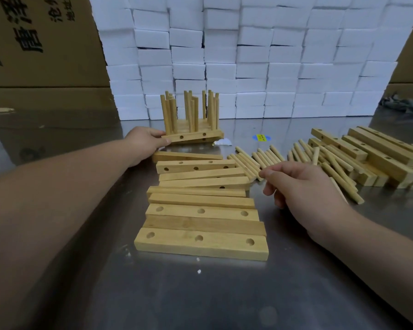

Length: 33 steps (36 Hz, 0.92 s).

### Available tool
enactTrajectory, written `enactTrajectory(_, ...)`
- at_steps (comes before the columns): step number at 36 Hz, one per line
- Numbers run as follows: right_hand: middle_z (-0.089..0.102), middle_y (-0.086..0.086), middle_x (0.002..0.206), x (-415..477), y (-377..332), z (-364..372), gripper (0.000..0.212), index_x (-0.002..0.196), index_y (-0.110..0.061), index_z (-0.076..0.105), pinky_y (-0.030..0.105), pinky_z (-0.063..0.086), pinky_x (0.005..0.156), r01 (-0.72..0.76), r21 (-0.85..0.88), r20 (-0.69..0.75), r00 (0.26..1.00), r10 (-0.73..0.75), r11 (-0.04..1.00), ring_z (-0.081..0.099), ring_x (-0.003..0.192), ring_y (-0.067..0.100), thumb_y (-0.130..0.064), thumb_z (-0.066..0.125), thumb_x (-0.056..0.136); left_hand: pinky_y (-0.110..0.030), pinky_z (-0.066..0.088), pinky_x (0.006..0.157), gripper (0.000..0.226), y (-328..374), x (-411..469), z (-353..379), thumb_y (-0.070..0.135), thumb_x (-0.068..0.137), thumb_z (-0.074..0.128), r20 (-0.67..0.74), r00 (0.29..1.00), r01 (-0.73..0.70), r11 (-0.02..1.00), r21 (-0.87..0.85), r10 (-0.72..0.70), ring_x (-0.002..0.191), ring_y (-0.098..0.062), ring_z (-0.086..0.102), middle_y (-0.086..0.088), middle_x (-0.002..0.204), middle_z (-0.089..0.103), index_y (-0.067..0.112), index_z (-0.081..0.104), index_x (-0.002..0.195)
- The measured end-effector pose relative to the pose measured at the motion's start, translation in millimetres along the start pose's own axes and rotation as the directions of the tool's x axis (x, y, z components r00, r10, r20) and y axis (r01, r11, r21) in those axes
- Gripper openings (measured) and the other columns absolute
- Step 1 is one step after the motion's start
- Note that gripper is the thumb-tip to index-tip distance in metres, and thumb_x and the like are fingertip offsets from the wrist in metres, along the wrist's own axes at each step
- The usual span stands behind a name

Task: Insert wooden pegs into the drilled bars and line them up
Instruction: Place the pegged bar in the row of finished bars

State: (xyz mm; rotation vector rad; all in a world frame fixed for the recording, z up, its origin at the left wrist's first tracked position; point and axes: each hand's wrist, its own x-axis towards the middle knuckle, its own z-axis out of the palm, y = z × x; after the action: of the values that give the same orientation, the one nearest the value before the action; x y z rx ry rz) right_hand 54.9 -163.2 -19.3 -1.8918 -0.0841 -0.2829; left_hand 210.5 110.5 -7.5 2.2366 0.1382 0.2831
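Several drilled bars with upright pegs (188, 110) stand together at the back of the steel table (200, 294). My left hand (143, 141) grips the left end of the front pegged bar (193, 136). Closer to me, several bare drilled bars (200, 210) lie side by side in a rough row. Loose wooden pegs (267, 156) are scattered to their right. My right hand (303, 186) hovers over the pegs with loosely curled fingers and nothing visibly in it; its index fingertip is close to the nearest pegs.
A pile of more drilled bars (379, 153) and pegs lies at the right. White foam blocks (248, 55) form a wall behind the table. Cardboard boxes (34, 44) stand at the back left. A white scrap (222, 142) and a sticker (260, 137) lie near the pegged bars.
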Motion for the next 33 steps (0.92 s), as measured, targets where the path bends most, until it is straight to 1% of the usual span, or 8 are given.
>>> enactTrajectory(2,0.063,-0.009,0.06,0,-1,0,0.015,0.077,-0.023,0.068,0.023,0.039,0.053,0.0,-0.005,0.001,1.0,0.0,1.0,0.048,0.045,0.002,-0.023,0.056,0.087,-0.027,0.034,0.089,0.045,0,2,-4,0.029,0.084,0.067,0.023,1.0,-0.001,1.0,0.025,0.001,0.117,-0.023,0.049,-0.005,0.134,0.053,0.021,0.057,0.127)
enactTrajectory(5,0.063,-0.009,0.06,-1,-2,0,0.016,0.077,-0.023,0.068,0.024,0.04,0.054,-0.003,-0.012,0.003,1.0,0.003,1.0,0.048,0.045,0.002,-0.023,0.056,0.087,-0.026,0.035,0.087,0.046,-1,3,-9,0.026,0.084,0.069,0.036,0.999,-0.007,0.999,0.041,0.006,0.102,-0.017,0.051,-0.005,0.13,0.056,0.021,0.056,0.128)
enactTrajectory(9,0.063,-0.01,0.06,-2,-4,1,0.017,0.076,-0.024,0.068,0.024,0.04,0.053,-0.001,-0.032,0.009,1.0,0.002,0.999,0.047,0.045,0.002,-0.023,0.055,0.087,-0.028,0.034,0.09,0.046,-5,2,-13,0.028,0.084,0.068,0.04,0.999,0.008,0.994,0.112,-0.013,0.117,-0.024,0.049,-0.006,0.131,0.055,0.019,0.057,0.127)
enactTrajectory(15,0.064,-0.011,0.061,-3,-5,0,0.017,0.076,-0.024,0.068,0.025,0.039,0.054,-0.007,-0.056,0.013,1.0,0.007,0.998,0.048,0.045,0.0,-0.024,0.055,0.087,-0.032,0.04,0.085,0.048,2,3,-11,0.029,0.084,0.068,0.033,0.999,0.028,0.964,0.264,-0.038,0.11,-0.027,0.052,-0.01,0.124,0.058,0.011,0.056,0.127)
enactTrajectory(17,0.064,-0.01,0.061,-3,-5,0,0.018,0.076,-0.024,0.068,0.025,0.04,0.054,-0.009,-0.058,0.015,1.0,0.01,0.998,0.047,0.045,0.0,-0.025,0.055,0.087,-0.032,0.042,0.083,0.044,5,4,-9,0.03,0.083,0.068,0.028,0.999,0.013,0.953,0.304,-0.023,0.104,-0.025,0.054,-0.008,0.117,0.06,0.011,0.059,0.122)
enactTrajectory(21,0.064,-0.01,0.061,-3,-5,0,0.018,0.075,-0.024,0.068,0.024,0.039,0.054,-0.015,-0.058,0.022,1.0,0.016,0.998,0.047,0.045,0.0,-0.025,0.055,0.087,-0.031,0.042,0.064,0.026,10,8,-5,0.035,0.081,0.069,0.042,0.999,-0.002,0.933,0.361,-0.014,0.076,-0.018,0.054,-0.003,0.087,0.062,0.014,0.064,0.096)
enactTrajectory(23,0.064,-0.01,0.061,-3,-5,0,0.018,0.075,-0.024,0.068,0.024,0.039,0.054,-0.015,-0.057,0.023,1.0,0.017,0.998,0.047,0.045,0.0,-0.026,0.055,0.087,-0.03,0.042,0.062,0.026,14,8,-2,0.038,0.081,0.069,0.048,0.999,-0.005,0.918,0.396,-0.015,0.074,-0.018,0.054,-0.002,0.079,0.06,0.014,0.067,0.093)
enactTrajectory(33,0.064,-0.01,0.061,-2,-3,0,0.018,0.074,-0.025,0.069,0.024,0.038,0.056,-0.016,-0.061,0.027,0.999,0.018,0.998,0.047,0.045,-0.001,-0.026,0.055,0.087,-0.032,0.049,0.067,0.039,29,9,4,0.041,0.08,0.068,0.089,0.996,-0.034,0.825,0.565,-0.02,0.084,-0.023,0.06,-0.008,0.091,0.065,0.008,0.065,0.1)
